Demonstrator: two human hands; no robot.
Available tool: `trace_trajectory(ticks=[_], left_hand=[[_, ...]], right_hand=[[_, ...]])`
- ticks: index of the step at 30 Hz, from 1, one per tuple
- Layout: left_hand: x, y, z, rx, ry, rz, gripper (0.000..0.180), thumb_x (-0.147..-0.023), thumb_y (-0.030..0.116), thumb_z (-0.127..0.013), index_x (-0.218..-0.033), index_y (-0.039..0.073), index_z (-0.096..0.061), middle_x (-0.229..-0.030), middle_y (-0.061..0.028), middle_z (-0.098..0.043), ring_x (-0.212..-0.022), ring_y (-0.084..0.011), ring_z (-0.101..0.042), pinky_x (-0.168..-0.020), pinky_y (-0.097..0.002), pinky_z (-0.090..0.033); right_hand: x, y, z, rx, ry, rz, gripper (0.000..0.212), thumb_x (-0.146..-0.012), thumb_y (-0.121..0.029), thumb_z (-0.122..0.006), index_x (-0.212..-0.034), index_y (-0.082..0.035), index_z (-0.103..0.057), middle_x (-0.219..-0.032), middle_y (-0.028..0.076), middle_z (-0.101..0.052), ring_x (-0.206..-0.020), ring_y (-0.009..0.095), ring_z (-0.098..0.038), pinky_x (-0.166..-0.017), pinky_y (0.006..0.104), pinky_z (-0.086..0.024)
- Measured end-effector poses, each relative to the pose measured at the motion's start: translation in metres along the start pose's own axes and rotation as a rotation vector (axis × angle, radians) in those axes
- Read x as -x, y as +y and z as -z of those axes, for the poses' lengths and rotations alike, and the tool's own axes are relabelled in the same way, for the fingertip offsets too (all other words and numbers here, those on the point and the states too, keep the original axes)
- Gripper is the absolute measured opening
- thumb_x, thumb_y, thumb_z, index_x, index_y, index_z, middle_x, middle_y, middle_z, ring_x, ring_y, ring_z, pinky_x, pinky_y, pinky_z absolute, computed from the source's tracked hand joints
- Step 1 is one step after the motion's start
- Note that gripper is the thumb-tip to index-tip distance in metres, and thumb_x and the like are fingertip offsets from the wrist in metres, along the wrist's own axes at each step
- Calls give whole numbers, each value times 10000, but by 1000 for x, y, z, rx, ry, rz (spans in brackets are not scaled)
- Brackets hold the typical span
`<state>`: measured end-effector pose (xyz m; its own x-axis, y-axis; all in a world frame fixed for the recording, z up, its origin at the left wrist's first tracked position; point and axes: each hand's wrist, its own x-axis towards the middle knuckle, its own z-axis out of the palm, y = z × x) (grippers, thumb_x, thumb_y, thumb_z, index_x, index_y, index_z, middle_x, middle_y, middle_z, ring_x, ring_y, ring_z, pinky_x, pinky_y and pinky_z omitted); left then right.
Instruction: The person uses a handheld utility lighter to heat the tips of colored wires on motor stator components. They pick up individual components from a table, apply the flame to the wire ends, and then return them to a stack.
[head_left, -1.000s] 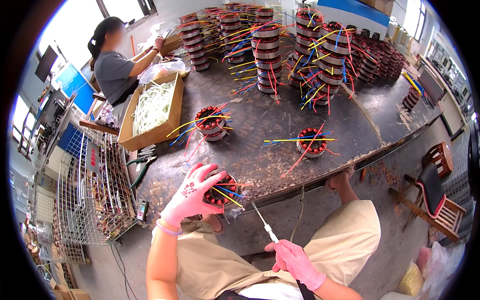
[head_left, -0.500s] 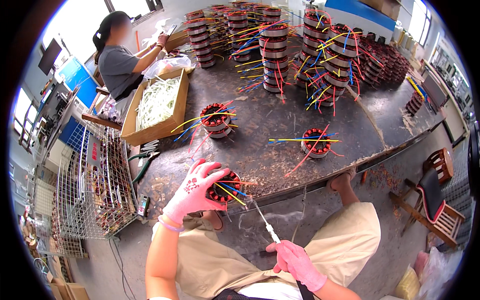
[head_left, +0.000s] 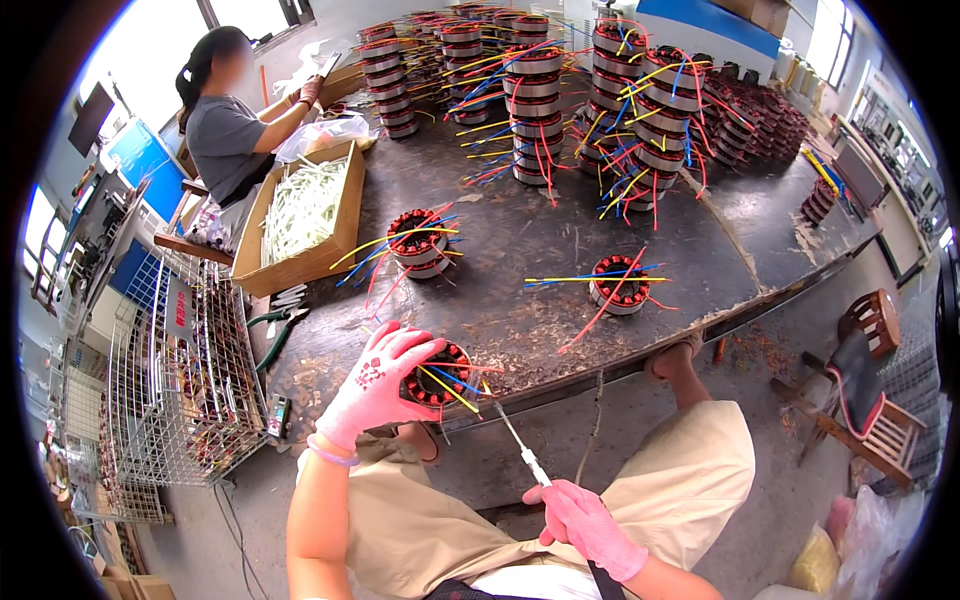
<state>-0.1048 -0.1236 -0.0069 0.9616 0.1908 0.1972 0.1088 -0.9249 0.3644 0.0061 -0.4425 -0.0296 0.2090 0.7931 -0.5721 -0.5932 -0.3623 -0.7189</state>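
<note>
My left hand [head_left: 376,386], in a pink glove, is closed round a motor stator [head_left: 457,357] at the table's front edge. The stator is a ring with red windings, and its blue, yellow and red wires point to the right. In my gloved right hand [head_left: 590,527] is a soldering iron [head_left: 529,457] with a white handle and thin metal shaft. Its tip is close to the wire ends; whether it touches them I cannot tell. Two more stators stand beyond my hands, one with wires spread [head_left: 419,245] and another to its right [head_left: 619,286].
Tall stator stacks [head_left: 537,120] fill the back of the table. At left are a cardboard box [head_left: 345,235] of white sleeves, green-handled pliers [head_left: 283,335] and a wire basket [head_left: 190,400]. A co-worker [head_left: 230,130] sits at far left with a phone. A chair [head_left: 860,400] stands at right.
The whole view has shifted slightly left. Both hands keep almost the same hold, with the iron's tip still by the wire ends. Faint smoke seen near the iron earlier no longer shows.
</note>
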Motion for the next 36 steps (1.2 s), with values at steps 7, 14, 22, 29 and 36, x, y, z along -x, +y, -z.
trace_trajectory(ticks=[7,14,22,29,36], left_hand=[[-1,-1,-1,-18,-2,-20,886,-524,276,-892,-1326,84,-568,-1314,-119,-562,-1283,-314,-491,-1170,-514,-287],[-1,0,1,-26,-18,-21,895,-531,283,-888,-1340,83,-559,-1338,-125,-550,-1298,-314,-480,-1173,-513,-281],[-2,0,0,-30,-25,-35,919,-532,294,-887,-1359,83,-547,-1358,-123,-540,-1315,-314,-466,-1175,-514,-275],[0,0,1,-26,-32,-30,934,-529,300,-886,-1367,80,-537,-1372,-123,-532,-1323,-316,-458,-1181,-512,-264],[-3,1,2,-31,-59,-35,936,-550,309,-875,-1385,76,-519,-1389,-124,-521,-1341,-318,-442,-1187,-512,-251]], right_hand=[[4,-3,-2,38,17,8,354,-1049,-285,-462,-1164,12,-618,-592,-15,-421,-537,65,-430,-608,264,-519],[3,0,0,51,3,29,366,-1048,-294,-457,-1153,16,-620,-589,-5,-435,-534,71,-458,-610,265,-524],[4,-1,0,61,13,30,360,-1050,-285,-452,-1150,19,-618,-587,-8,-435,-536,65,-448,-602,264,-522],[5,-7,-5,69,20,9,348,-1048,-270,-458,-1151,22,-616,-590,-6,-430,-540,65,-434,-601,277,-519],[1,7,4,-17,-4,20,354,-1047,-271,-457,-1147,28,-617,-589,-2,-421,-535,80,-438,-601,278,-516]])
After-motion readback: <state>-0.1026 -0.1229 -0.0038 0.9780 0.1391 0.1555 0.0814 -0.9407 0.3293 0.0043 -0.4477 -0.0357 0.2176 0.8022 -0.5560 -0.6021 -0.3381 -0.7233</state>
